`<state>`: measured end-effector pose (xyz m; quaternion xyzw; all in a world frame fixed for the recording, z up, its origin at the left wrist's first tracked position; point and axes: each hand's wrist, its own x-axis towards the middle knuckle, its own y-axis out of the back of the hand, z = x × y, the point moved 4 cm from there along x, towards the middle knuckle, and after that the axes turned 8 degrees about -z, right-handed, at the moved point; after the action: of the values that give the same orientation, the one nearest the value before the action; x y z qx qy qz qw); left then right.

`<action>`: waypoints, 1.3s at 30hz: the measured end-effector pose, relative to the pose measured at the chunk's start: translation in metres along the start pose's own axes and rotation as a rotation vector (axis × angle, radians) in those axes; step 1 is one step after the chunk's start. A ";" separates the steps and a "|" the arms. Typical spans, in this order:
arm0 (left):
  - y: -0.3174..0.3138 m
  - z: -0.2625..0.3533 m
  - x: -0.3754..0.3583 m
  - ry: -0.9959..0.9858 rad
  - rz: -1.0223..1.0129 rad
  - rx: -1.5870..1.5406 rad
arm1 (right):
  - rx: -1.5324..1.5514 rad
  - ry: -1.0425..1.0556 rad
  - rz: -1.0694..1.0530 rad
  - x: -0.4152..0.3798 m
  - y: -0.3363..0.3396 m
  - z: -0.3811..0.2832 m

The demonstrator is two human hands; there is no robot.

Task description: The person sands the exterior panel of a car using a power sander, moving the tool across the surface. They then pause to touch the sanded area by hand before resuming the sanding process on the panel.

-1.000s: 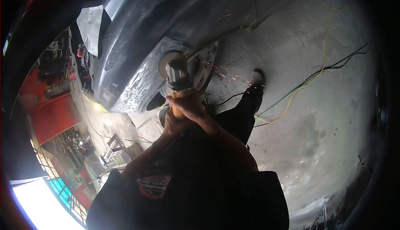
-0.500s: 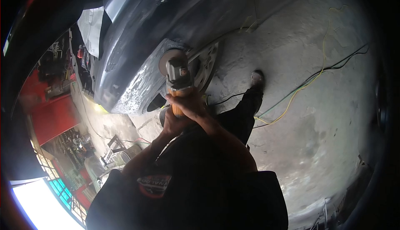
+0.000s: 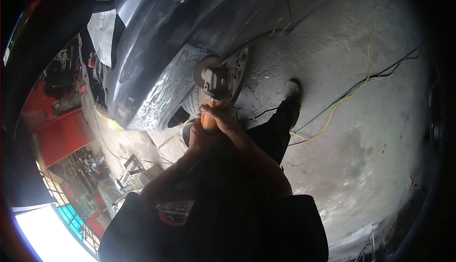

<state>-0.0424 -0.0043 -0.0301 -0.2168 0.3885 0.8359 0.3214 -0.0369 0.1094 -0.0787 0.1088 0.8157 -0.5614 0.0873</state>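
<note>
Both my hands are closed around the orange body of an angle grinder (image 3: 214, 79). My left hand (image 3: 199, 137) wraps its lower part from the left. Higher up, on the right side, my right hand (image 3: 225, 118) grips it. The round disc (image 3: 204, 69) lies against or very close to the edge of the dark car body (image 3: 142, 39), by the wheel arch. Contact is hard to make out. Orange sparks (image 3: 256, 75) fly off to the right. Bare, scraped metal (image 3: 164, 91) shows on the panel left of the disc. The wheel (image 3: 191, 101) sits partly hidden behind the grinder.
Yellow and dark cables (image 3: 349, 96) run over the concrete floor (image 3: 342, 167) on the right. My shoe (image 3: 293, 88) stands near the wheel. Paper sheets (image 3: 101, 34) hang on the car at upper left. A red panel (image 3: 64, 136) and a metal frame (image 3: 130, 174) are on the left.
The grinder has shifted to the right and slightly toward me, with both hands still on it. Sparks now show beside the wheel. More of the tyre is visible.
</note>
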 end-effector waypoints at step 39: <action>0.013 0.004 -0.009 -0.159 -0.072 -0.165 | -0.537 0.003 0.018 0.000 -0.041 -0.024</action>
<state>-0.0453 -0.0108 -0.0156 -0.1892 0.2835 0.8676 0.3620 -0.0484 0.1177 -0.0336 0.0898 0.9346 -0.3238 0.1168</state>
